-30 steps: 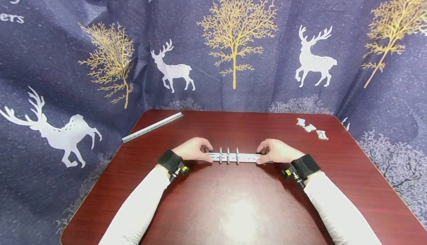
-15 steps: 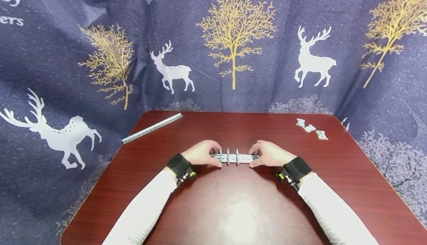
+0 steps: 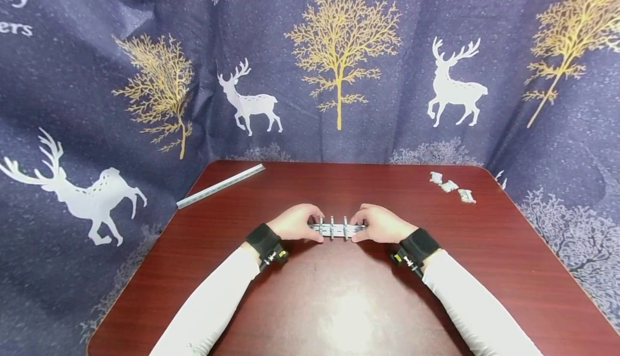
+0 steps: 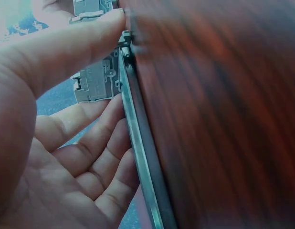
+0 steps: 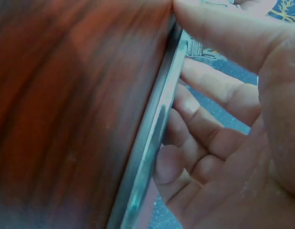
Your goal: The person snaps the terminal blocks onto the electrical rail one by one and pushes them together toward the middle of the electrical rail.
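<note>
A slotted metal DIN rail point(image 3: 338, 230) lies crosswise at the middle of the table, carrying three thin terminal blocks point(image 3: 331, 228). My left hand point(image 3: 294, 222) grips the rail by its two long edges, right at the leftmost block point(image 3: 321, 228). In the left wrist view the thumb crosses in front of a grey terminal block point(image 4: 95, 83), and the fingertips meet the rail's edge point(image 4: 138, 129). From the right, my right hand point(image 3: 386, 224) pinches the rail between thumb and fingers, close beside the rightmost block point(image 3: 346, 228). Both rail ends are hidden by the hands in the head view.
A second, bare rail point(image 3: 220, 186) lies slanted at the back left of the brown table point(image 3: 310, 302). Several pale terminal blocks point(image 3: 449, 186) lie loose at the back right. A patterned cloth point(image 3: 310, 76) hangs behind the table.
Both hands have slid inward along the rail, the left one rightward and the right one leftward, up to the outer blocks. The loose parts at the back stay put.
</note>
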`<action>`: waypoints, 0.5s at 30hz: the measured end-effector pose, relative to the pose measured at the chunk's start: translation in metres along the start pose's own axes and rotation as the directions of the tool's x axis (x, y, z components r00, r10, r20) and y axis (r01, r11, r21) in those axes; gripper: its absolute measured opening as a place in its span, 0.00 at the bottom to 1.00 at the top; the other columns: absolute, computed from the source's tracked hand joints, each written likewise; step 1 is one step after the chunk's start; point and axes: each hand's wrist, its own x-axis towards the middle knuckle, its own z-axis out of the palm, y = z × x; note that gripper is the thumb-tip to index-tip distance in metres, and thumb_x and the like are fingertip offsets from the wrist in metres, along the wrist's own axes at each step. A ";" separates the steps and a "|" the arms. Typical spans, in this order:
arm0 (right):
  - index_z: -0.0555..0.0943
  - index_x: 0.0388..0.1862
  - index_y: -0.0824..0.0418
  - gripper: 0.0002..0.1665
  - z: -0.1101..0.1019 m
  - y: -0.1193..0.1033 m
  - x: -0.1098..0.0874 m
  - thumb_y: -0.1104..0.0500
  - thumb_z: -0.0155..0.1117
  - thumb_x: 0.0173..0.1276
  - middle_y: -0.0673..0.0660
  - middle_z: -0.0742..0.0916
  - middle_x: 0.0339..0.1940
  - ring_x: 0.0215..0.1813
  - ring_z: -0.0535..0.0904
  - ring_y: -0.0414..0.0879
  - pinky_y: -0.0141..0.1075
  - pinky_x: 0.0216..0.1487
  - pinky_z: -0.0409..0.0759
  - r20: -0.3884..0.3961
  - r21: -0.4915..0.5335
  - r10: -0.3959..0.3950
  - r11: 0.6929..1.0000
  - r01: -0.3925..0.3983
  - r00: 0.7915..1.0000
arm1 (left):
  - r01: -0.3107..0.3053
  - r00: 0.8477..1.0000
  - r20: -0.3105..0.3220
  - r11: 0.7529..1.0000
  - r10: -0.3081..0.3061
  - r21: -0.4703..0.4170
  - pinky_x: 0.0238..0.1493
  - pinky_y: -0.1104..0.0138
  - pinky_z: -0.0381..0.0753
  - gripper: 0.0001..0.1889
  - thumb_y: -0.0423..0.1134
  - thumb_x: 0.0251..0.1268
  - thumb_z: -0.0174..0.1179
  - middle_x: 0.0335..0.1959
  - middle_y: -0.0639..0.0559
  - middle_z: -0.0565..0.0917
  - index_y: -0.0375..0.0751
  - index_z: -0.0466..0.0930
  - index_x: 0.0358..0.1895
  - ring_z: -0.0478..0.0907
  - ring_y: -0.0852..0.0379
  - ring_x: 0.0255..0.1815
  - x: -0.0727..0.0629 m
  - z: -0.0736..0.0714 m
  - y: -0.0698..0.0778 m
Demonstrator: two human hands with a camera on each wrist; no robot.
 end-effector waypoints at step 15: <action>0.95 0.43 0.47 0.14 0.002 -0.003 0.000 0.50 0.91 0.60 0.49 0.82 0.33 0.35 0.74 0.39 0.37 0.39 0.75 -0.043 -0.008 -0.021 1.000 0.020 0.999 | 0.006 1.000 -0.014 1.000 -0.006 0.003 0.50 0.63 0.82 0.28 0.49 0.55 0.87 0.41 0.58 0.88 0.43 0.90 0.56 0.83 0.58 0.42 0.005 0.004 0.010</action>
